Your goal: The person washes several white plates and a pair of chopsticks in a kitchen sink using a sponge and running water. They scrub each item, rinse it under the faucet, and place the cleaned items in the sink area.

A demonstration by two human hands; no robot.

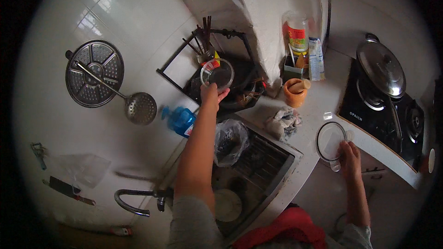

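My left hand reaches over the sink's far corner and grips a clear round container by its near edge, in front of a black rack holding chopsticks. Off to the right, my right hand holds a clear round lid with side tabs by its edge, above the front edge of the counter. Between the hands, a crumpled cloth lies on the counter near an orange mortar with a pestle in it.
Below my left arm is the sink with a plastic-lined basket and a plate. A blue bottle and a curved faucet stand left. A lidded pan sits on the gas stove at right.
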